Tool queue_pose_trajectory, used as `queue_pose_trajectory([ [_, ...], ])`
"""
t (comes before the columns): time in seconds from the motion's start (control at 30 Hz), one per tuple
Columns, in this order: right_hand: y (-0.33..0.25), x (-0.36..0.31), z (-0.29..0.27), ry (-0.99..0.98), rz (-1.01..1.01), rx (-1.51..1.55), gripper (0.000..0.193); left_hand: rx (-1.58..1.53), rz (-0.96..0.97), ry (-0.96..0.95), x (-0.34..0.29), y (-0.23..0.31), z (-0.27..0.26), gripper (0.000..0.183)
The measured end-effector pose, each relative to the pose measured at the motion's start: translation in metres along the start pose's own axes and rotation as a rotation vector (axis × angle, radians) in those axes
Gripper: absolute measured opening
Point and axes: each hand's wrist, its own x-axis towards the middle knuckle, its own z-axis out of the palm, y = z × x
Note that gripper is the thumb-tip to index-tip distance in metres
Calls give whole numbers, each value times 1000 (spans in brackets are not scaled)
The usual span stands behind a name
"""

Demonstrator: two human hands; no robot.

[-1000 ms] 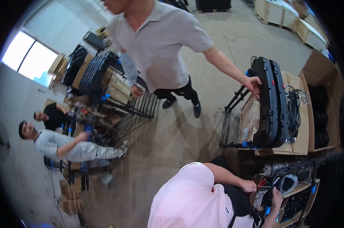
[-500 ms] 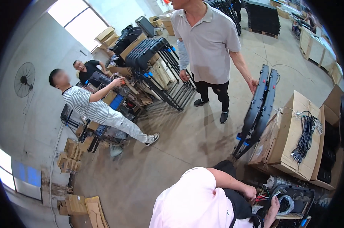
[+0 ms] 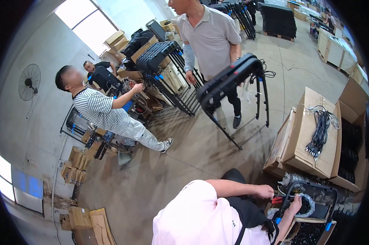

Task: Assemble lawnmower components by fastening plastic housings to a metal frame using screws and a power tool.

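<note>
My left hand (image 3: 266, 192) is closed, fingers pinched beside some red parts (image 3: 277, 200), wires or tool handles. What it holds is too small to make out. Close by, my right hand (image 3: 293, 204) is closed around a thin pale item that I cannot name. Both hands are at a black tubular frame (image 3: 335, 194) with rounded corners. A clear plastic bag (image 3: 312, 204) with dark contents lies inside its outline, next to my right hand. Below it, a wooden-edged box (image 3: 332, 227) contains many small black parts.
Ahead, a standing person (image 3: 211, 41) handles a black folding stand (image 3: 233, 77) with its legs hanging down. Cardboard boxes (image 3: 292, 151) stand at right, with bundled black cables (image 3: 320, 136) on one. Another person in stripes (image 3: 98, 106) works at left near racked frames (image 3: 160, 53).
The standing person's black stand has swung from upright to nearly level, its legs apart, and moved left. My hands stay at the same spot; the left has shifted slightly up.
</note>
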Motion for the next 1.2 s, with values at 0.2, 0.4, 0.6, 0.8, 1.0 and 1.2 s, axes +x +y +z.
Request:
queue_pose_trajectory([
  [0.2, -1, -3, -15, 410, 15, 261, 25, 349, 248, -54, -1, 5, -4, 24],
  [0.4, -9, -3, -35, 514, -40, 342, 27, 450, 289, -132, 15, 20, -15, 25],
  [0.6, -45, 4, -50, 625, -91, 326, 26, 477, 407, -140, 31, 35, -16, 31],
  [0.8, -55, 15, -136, 702, -130, 363, 30, 439, 406, -143, 47, 39, -11, 31],
  [1.0, -73, -16, -46, 149, 259, 279, 45, 377, 320, -230, 45, 46, -29, 36],
  [1.2, -72, -46, -8, 72, 246, 262, 36, 311, 332, -257, 52, 37, -16, 31],
])
